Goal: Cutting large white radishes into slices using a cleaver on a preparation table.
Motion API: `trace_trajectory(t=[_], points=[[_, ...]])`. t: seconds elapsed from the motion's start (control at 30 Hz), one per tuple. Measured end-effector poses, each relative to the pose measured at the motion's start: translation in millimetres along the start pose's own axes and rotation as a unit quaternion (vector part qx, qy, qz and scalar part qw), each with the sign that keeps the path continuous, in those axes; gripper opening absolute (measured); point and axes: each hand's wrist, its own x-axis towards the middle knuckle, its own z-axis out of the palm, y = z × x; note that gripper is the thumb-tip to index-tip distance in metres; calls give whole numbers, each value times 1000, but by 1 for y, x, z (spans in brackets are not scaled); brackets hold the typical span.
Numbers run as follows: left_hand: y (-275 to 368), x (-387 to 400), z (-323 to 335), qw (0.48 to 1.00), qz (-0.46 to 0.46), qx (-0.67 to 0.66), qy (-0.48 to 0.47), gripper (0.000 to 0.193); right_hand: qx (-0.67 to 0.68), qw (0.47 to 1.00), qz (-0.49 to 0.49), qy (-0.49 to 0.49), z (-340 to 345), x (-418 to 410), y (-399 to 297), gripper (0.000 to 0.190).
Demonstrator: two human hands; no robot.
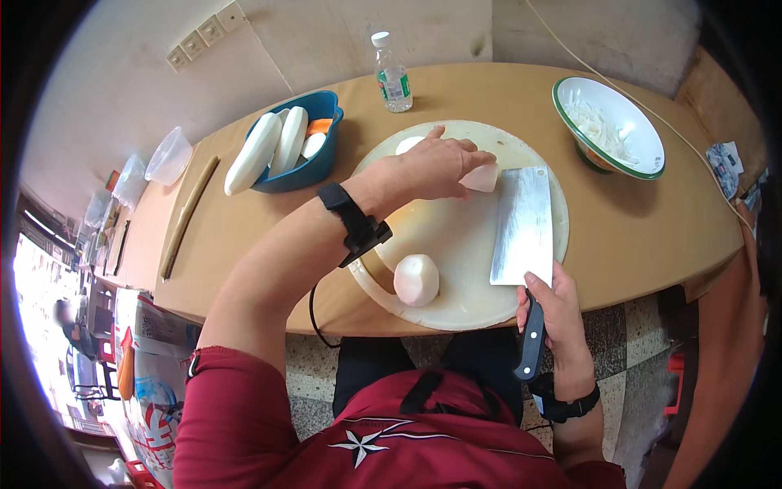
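Observation:
My right hand [553, 305] is closed around the black handle of a cleaver [522, 226], its broad steel blade lying over the right part of a round white cutting board [470, 305]. Over the back of the board reaches my left hand [449, 162], fingers spread, against a piece of peeled white radish [481, 178]; whether it grips the piece is hidden. Another white piece [408, 144] shows partly behind the left wrist. A peeled radish chunk [416, 280] rests near the board's front left edge.
A blue basket [305, 177] with peeled white radishes and orange pieces stands at the left. Behind the board is a plastic bottle [394, 79]. At the right, a green-rimmed bowl [650, 140] holds white shreds. A wooden stick [189, 217] lies far left.

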Motion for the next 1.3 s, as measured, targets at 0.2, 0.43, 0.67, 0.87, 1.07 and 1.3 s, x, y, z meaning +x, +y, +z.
trace_trajectory(t=[0.2, 0.43, 0.67, 0.87, 1.07, 1.3], points=[[7, 3, 5, 1000, -14, -10, 18, 70, 8, 1000, 2, -1, -2, 0, 1, 22], [4, 5, 3, 991, 11, -39, 131, 54, 17, 1000, 6, -2, 0, 0, 0, 21], [-2, 1, -4, 988, -79, -61, 115, 49, 17, 1000, 10, -1, -1, 2, -1, 21], [-11, -23, 3, 983, -130, -46, 118, 46, 1, 1000, 1, -3, 0, 1, -1, 20], [14, -69, -17, 963, -2, -139, 232, 49, 7, 1000, 7, 11, -1, -3, 2, 20], [66, -162, 30, 880, -133, -328, 318, 56, -19, 1000, -4, -6, -2, 7, 4, 21]])
